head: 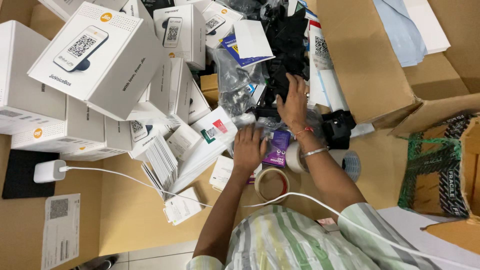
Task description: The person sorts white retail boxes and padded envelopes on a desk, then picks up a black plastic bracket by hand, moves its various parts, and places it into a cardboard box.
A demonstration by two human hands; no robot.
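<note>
My left hand (248,146) lies flat on a purple packet (276,147); right hand (293,102) grips black parts (287,45). 2 tape rolls (272,182) nearby, approx. 8 white boxes (100,55) stacked on bench (130,215).

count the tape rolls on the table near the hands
2. One tape roll lies flat just below the left hand; a second tape roll stands on edge beside the right wrist. Others may be hidden under the clutter.

Your left hand (248,148) covers part of the purple packet (276,148); your right hand (293,103) hides whatever its fingers grip among the black parts (287,45). White boxes (100,57) run past the top and left edges; the taped carton (440,165) is cut off at right.
</note>
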